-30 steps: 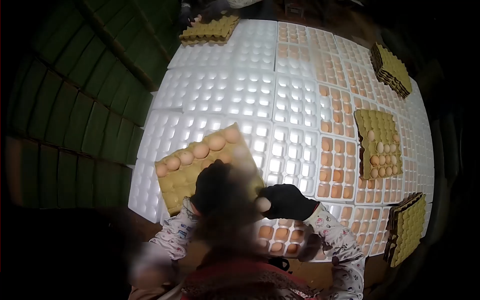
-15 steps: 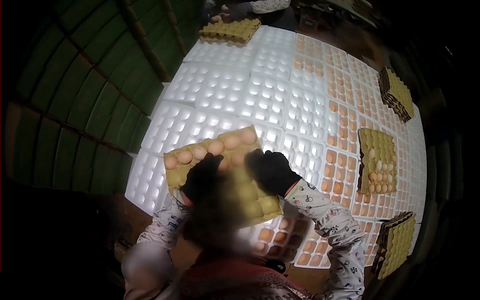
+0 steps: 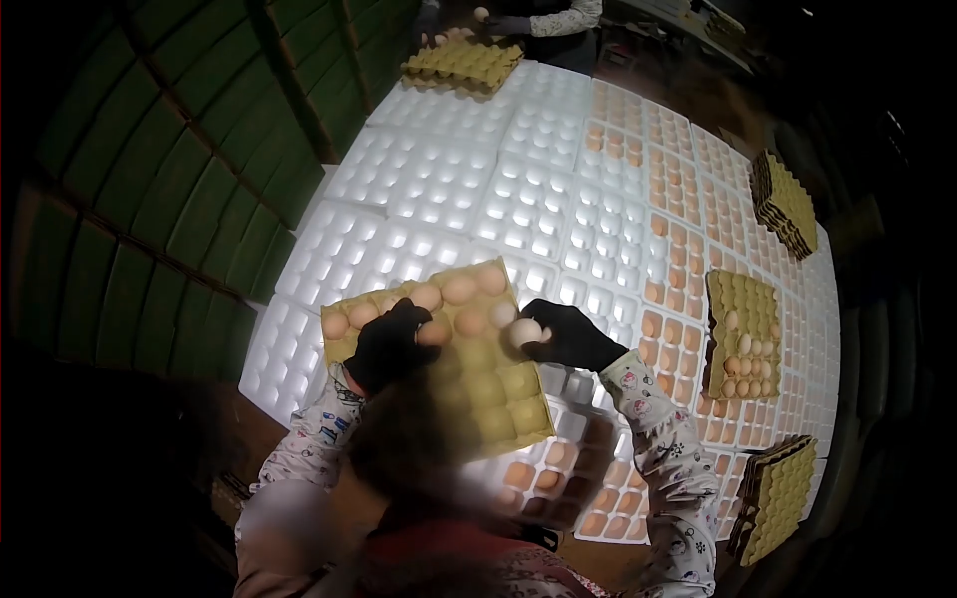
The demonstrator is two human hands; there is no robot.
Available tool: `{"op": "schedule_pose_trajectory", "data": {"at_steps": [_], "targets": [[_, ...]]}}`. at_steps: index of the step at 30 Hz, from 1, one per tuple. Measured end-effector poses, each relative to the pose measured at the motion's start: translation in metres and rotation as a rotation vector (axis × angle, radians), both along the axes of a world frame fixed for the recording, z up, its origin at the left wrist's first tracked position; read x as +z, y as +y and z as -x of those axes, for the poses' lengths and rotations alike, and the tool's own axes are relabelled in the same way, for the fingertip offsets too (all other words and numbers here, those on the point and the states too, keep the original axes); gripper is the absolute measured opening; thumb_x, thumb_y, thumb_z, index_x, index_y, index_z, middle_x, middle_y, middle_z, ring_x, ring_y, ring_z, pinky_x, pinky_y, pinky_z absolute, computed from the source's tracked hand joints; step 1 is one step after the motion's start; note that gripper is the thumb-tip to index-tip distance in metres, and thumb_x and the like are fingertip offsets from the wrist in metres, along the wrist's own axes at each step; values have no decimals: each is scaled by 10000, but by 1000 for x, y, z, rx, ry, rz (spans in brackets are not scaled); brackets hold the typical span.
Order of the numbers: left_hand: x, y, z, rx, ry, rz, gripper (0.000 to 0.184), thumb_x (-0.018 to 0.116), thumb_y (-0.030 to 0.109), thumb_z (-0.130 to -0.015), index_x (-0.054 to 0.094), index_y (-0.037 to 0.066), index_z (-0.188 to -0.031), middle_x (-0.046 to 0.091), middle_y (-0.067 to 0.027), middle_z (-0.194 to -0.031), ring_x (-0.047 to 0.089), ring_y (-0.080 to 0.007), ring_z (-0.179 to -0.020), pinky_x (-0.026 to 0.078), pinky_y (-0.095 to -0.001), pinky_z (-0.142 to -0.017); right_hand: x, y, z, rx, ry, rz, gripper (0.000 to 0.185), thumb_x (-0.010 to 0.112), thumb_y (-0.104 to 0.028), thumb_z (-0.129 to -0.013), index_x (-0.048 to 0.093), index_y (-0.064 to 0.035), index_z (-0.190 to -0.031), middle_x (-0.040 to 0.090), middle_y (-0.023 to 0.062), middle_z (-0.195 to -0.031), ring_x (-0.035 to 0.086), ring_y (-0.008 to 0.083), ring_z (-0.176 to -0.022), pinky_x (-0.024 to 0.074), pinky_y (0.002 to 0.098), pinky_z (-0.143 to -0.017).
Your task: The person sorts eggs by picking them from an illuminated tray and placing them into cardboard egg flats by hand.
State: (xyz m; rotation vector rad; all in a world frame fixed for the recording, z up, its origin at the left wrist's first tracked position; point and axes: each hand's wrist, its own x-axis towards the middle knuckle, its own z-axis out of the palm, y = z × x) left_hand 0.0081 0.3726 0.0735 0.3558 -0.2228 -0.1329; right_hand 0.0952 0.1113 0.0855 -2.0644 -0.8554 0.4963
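A yellow-brown egg tray (image 3: 488, 394) lies tilted in front of me, with eggs in its far rows and bare cups on the near side. My left hand (image 3: 387, 347), in a black glove, is closed over the tray with a brown egg (image 3: 432, 333) at its fingertips. At the tray's right edge, my right hand (image 3: 570, 337), also black-gloved, grips a pale egg (image 3: 524, 332); a second pale bit shows by its fingers. Another light egg (image 3: 502, 316) sits just left of it. White moulded egg trays (image 3: 436, 182) spread out beneath and beyond.
Egg-filled white trays (image 3: 674, 261) run along the right side. A part-filled yellow tray (image 3: 743, 299) rests on them. Stacked yellow trays (image 3: 783, 498) stand near right, another stack (image 3: 786, 204) far right. A co-worker's sleeve (image 3: 566, 18) shows at the back. Green panels (image 3: 150, 149) line the left.
My right hand has shifted right from over the tray to its edge, and a pale egg now shows in its fingers. My left hand has moved slightly left, with a brown egg now visible at its fingertips.
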Motion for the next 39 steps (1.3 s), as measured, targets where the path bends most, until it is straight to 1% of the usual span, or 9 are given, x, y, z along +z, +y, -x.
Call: {"op": "schedule_pose_trajectory", "data": {"at_steps": [4, 10, 16, 20, 24, 30, 32, 34, 39], "targets": [[15, 28, 3, 104, 57, -1277, 347, 477, 191, -872, 519, -16, -1148, 593, -101, -1028, 566, -230, -903, 458, -276, -735, -1, -25, -5, -410, 701, -568, 457, 572, -52, -758, 428, -121, -1187, 542, 50, -938, 571, 158, -759, 490, 293, -568], [21, 32, -29, 263, 345, -673, 284, 521, 158, -810, 530, 87, -1085, 538, -84, -1069, 552, -181, -825, 470, -286, -640, 22, 43, -4, -129, -393, 420, 184, 550, -172, -771, 592, -111, -939, 512, 134, -954, 605, 283, -757, 495, 383, -643], [33, 10, -52, 237, -370, -2659, 413, 757, 267, -608, 579, 89, -935, 476, -126, -1057, 527, -301, -798, 473, -381, -635, 13, 61, -25, -39, -462, 500, 189, 528, -163, -742, 611, -44, -863, 531, 159, -998, 626, 276, -783, 505, 388, -609], [35, 12, -55, 263, -482, -2564, 379, 756, 256, -591, 586, 112, -898, 489, -92, -1060, 518, -303, -815, 460, -402, -616, -17, 25, -35, -104, -34, -12, 366, 593, -274, -750, 605, -37, -1028, 593, 136, -968, 613, 217, -801, 497, 336, -644], [34, 22, -55, 419, -470, -1981, 248, 704, 174, -709, 601, 57, -902, 505, -48, -850, 537, -196, -759, 439, -309, -648, -21, -33, 11, -477, 1191, -818, 311, 618, -165, -792, 564, -28, -1065, 584, 38, -864, 546, 119, -752, 448, 250, -650], [66, -88, -86, -463, 5, -1549, 182, 623, 94, -794, 558, 38, -955, 527, -5, -761, 519, -114, -818, 422, -254, -660, -24, -83, 59, -616, 206, -503, 181, 515, -169, -856, 493, -56, -996, 542, 21, -883, 545, 104, -777, 478, 236, -557], [21, -138, -101, -437, -447, -1232, 160, 645, 143, -766, 559, 67, -876, 528, 3, -744, 512, -140, -820, 424, -258, -634, -58, -116, 60, -718, 639, -736, 260, 509, -174, -839, 487, -38, -1060, 548, 26, -854, 547, 104, -725, 466, 228, -562], [-3, -176, -113, -351, -990, -1578, 178, 660, 209, -707, 566, 95, -807, 533, -32, -831, 503, -204, -818, 451, -309, -634, -89, -149, 67, -668, 1148, -1136, 302, 514, -183, -829, 483, -32, -1089, 549, 26, -838, 547, 106, -698, 459, 221, -567], [-102, -221, -97, -182, -1158, -2025, 335, 662, 88, -649, 553, 108, -965, 436, -90, -1128, 536, -301, -838, 489, -377, -663, -113, -170, 59, -589, -276, 87, 354, 642, -170, -713, 568, -108, -1054, 471, 133, -1154, 563, 239, -882, 500, 338, -659]]}}
